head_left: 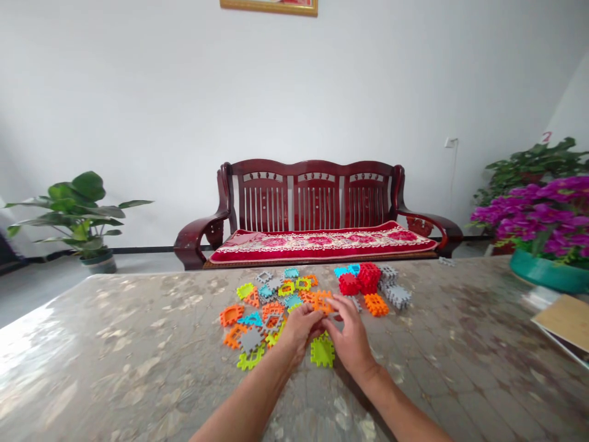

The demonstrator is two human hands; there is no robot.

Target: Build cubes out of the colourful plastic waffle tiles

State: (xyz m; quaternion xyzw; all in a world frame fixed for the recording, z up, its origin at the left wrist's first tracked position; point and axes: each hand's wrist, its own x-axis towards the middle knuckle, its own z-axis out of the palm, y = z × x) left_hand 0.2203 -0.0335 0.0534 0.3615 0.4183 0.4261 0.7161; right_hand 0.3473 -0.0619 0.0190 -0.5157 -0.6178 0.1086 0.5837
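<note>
**Two bare hands working an orange toothed tile above a marbled table.**
Nearest, both forearms reach in over the table [138, 344]. A lime tile [322, 351] lies flat just beneath the hands. The left hand [299, 328] has its fingers curled closed on the orange tile [322, 301], held just above the tabletop at centre. The right hand [352, 337] rests its fingers against the same tile, but its grasp is hidden behind its back and cannot be told. Mating such tiles probably goes best with teeth aligned squarely and pressure kept even. Beyond lie the loose tiles [257, 307] to the left and a red cube [361, 279] to the right. Farthest stands a wooden bench [313, 209].
</note>
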